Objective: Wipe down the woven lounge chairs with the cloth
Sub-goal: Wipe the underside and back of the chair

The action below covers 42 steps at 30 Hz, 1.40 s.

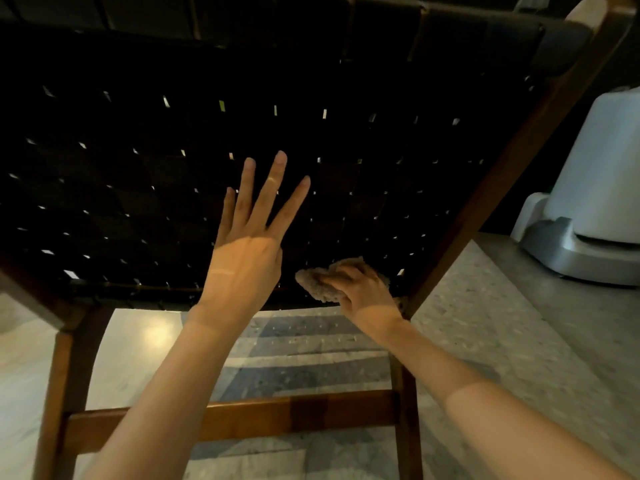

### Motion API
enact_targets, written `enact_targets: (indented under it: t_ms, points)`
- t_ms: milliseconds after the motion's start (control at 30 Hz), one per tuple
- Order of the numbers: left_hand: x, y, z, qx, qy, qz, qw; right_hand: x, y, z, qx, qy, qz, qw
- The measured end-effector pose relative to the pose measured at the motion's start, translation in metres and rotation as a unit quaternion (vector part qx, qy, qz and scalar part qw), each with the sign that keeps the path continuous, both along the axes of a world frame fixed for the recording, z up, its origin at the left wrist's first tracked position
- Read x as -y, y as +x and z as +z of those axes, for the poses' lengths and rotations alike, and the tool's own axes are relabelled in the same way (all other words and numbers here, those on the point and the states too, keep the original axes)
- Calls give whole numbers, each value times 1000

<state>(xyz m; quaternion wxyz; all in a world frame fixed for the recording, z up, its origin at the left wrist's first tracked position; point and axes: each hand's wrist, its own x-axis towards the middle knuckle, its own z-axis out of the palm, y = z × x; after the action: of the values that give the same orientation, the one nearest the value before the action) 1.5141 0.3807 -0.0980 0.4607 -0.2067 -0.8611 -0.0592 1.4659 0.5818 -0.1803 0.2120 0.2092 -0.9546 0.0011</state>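
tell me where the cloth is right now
The cloth is bunched under the right hand, pressed on the dark woven panel near its lower right corner.

I am wearing the single camera on my head, and it is looking forward and down, close in on the dark woven chair (242, 140). Its wide lens is bending the wooden frame (491, 188) and taking in the stone floor (485, 341) below.
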Motion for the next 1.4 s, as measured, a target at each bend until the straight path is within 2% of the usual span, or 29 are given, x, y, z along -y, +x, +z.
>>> enact_targets:
  t_ms: [67, 100, 133, 167, 233, 300, 400, 533, 733, 833, 967, 1033, 1200, 1333, 1400]
  points:
    - [6, 3, 3, -17, -21, 9, 1000, -2, 11, 23, 14, 18, 20, 1000]
    - [9, 5, 4, -25, -19, 15, 999, 0, 22, 37, -15, 12, 39, 999]
    - [12, 6, 7, -31, -8, 23, 999, 1, 35, 51, -93, -19, 74, 993]
    - [16, 7, 9, -35, 7, 32, 999, 1, 47, 64, -188, -56, 115, 974]
    - [23, 7, 13, -40, 35, 43, 998, 2, 64, 92, -381, -121, 166, 902]
    - [27, 8, 15, -39, 52, 42, 997, 8, 69, 126, -476, -140, 174, 851]
    - [27, 9, 16, -30, 56, 39, 997, 25, 64, 163, -518, -173, 140, 826]
    - [27, 10, 17, -36, 54, 41, 997, 49, 41, 167, -508, -178, 55, 841]
    - [39, 6, 12, -32, 79, 39, 996, 56, 7, 144, -539, -211, 72, 812]
    - [40, 4, 6, -25, 75, 35, 996, 52, -7, 106, -498, -181, 99, 842]
    - [39, 2, 0, -14, 81, 23, 996, 52, -11, 24, -330, -115, 102, 931]
    - [39, 0, -1, -15, 82, 21, 996, 58, -11, -5, -255, -89, 75, 960]
    - [41, -1, -1, -14, 81, 22, 996, 63, -9, -26, -174, -93, 46, 979]
    - [41, 2, 0, -16, 77, 35, 996, 61, -5, -10, -14, -23, 29, 999]
    - [42, 6, 3, -29, 65, 49, 996, 52, 3, -5, 32, 10, 56, 998]
